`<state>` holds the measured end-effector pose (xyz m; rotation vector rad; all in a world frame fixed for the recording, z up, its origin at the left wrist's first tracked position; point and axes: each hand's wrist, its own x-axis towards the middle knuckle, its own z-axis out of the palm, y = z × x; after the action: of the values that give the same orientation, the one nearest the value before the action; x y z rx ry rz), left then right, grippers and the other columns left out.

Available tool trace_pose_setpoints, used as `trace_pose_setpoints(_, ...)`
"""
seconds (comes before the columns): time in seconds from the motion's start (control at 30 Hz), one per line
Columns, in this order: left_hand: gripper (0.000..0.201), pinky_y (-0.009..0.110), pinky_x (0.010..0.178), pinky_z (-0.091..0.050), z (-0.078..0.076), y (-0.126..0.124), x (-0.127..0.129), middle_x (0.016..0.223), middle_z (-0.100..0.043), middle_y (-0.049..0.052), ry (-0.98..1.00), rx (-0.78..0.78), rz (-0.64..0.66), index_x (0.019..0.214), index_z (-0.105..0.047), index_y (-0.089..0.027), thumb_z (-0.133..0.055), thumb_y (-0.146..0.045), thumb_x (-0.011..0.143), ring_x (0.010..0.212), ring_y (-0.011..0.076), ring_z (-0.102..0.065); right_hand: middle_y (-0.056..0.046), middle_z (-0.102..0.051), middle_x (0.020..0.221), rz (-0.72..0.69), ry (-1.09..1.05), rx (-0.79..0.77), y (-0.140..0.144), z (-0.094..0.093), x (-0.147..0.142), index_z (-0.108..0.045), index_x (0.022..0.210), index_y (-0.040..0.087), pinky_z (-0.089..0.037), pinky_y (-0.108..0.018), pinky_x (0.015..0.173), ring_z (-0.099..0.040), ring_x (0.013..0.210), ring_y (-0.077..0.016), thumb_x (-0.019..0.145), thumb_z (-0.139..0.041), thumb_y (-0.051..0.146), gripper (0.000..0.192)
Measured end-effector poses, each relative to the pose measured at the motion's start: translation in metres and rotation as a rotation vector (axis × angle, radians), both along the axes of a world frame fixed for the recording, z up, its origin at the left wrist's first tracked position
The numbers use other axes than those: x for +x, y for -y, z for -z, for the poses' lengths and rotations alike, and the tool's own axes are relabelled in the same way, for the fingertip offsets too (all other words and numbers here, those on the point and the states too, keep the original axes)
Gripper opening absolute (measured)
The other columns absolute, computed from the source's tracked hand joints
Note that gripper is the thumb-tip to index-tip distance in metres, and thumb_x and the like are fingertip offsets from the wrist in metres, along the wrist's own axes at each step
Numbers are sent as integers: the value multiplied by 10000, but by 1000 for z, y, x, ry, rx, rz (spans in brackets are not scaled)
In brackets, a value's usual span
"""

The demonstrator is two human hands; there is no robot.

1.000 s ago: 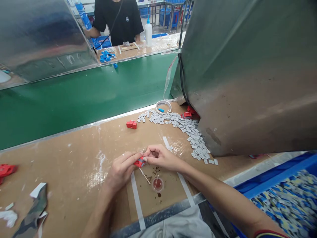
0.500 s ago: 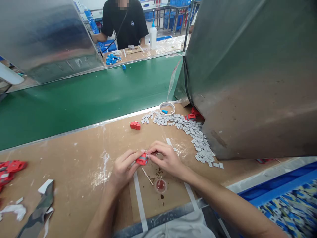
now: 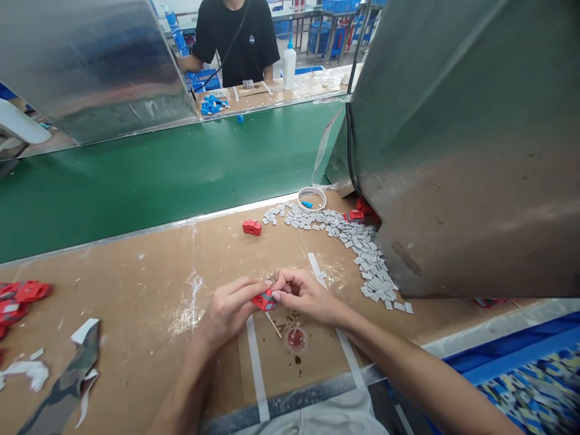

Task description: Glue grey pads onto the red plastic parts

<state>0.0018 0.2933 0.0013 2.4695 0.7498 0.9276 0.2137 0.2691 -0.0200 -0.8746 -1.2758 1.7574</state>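
A small red toy car part (image 3: 264,300) with grey and pale patches is held above the cardboard-covered table. My left hand (image 3: 230,307) grips it between thumb and fingers from the left. At its right end my right hand (image 3: 304,294) is closed in a pinch, fingertips against the part; whatever lies between them is too small to make out. Below the hands stands a little clear cup (image 3: 296,340) of reddish liquid with a stick in it. Beside the cup lies a cotton swab (image 3: 274,327). Many small grey rectangular pieces (image 3: 376,275) are spread to the right.
Another red part (image 3: 252,227) lies ahead, near a tape roll (image 3: 312,199). More red parts (image 3: 31,292) and a camouflage strip (image 3: 67,383) are at left. A green conveyor belt (image 3: 158,175) runs behind. A metal panel (image 3: 466,181) bounds the right; a person (image 3: 238,42) sits opposite.
Both hands have shifted slightly down and right with the red toy car part, which is now tilted a little differently. The whole view has also moved slightly.
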Motion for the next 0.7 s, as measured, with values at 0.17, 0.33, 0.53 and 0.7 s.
trace_pose_setpoints(0.17, 318, 212, 671, -562, -5, 8, 1, 932, -747, 69, -97, 136, -47, 1190, -680, -207, -480, -79, 977, 763, 146, -714, 81, -389, 625, 8, -38, -52, 2, 0, -3, -470, 741, 195, -228, -221, 523, -279, 555, -75, 795, -733, 634, 514)
trace_pose_setpoints(0.33, 283, 232, 784, -577, -5, 11, 5, 998, -733, 94, -9, 153, -82, 1139, -649, -189, -548, -25, 931, 897, 163, -718, -8, -572, 872, 102, -86, 74, 1, -3, -3, -614, 950, 176, -455, -247, 683, -532, 753, -115, 824, -761, 548, 420)
trace_pose_setpoints(0.53, 287, 311, 894, -588, 9, 3, 15, 1062, -743, 89, 244, -25, -117, 1102, -616, -218, -635, -42, 875, 1026, 194, -716, -75, -665, 1135, 81, -158, -1, -1, 3, -5, -586, 1193, 202, -524, -350, 976, -652, 1057, -178, 820, -797, 459, 499)
trace_pose_setpoints(0.7, 218, 399, 998, -554, 10, 4, 19, 1257, -709, 157, 215, -367, -107, 1106, -652, -195, -686, -181, 891, 1173, 256, -684, -76, -708, 1046, 210, -76, 1, -4, 8, -6, -616, 1139, 181, -569, -358, 873, -695, 966, -203, 793, -810, 444, 477)
